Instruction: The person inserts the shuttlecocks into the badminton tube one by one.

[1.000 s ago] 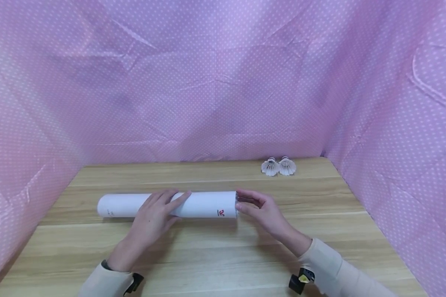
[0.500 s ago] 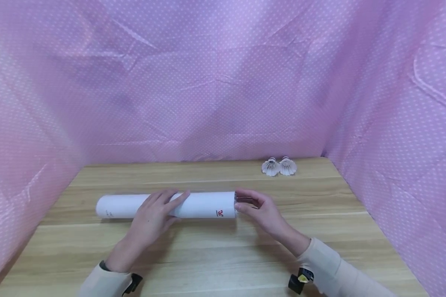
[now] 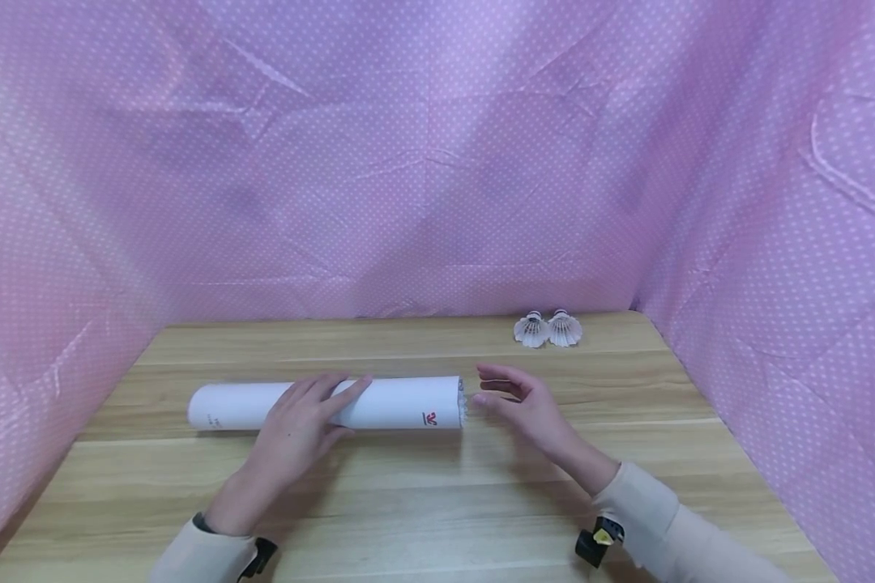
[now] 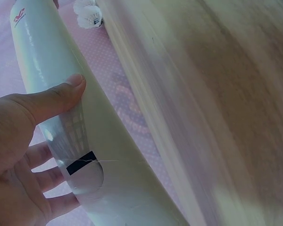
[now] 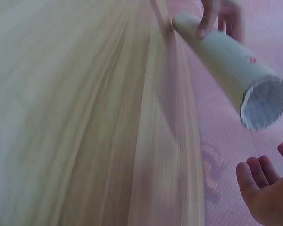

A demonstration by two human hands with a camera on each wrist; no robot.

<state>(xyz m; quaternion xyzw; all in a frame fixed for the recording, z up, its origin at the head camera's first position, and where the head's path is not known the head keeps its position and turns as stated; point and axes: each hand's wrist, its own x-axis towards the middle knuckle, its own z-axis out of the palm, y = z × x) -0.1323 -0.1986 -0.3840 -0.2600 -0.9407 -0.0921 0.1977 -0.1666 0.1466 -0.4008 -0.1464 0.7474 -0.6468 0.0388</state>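
Observation:
A white shuttlecock tube lies on its side across the table, a small red logo near its right end. My left hand grips it around the middle; in the left wrist view the thumb lies over the printed side and the fingers are partly hidden behind. White feather tips of a shuttlecock fill the tube's open right end and stick out slightly past its rim. Just right of that end, my right hand is apart from the tube, fingers loosely bent, holding nothing.
Two white feather shuttlecocks lie side by side at the back right of the wooden table. Pink dotted cloth hangs behind the table and along both sides.
My right hand has let go of the tube's right end and drawn back a little to the right, baring the feather tips. The left hand and tube have barely moved.

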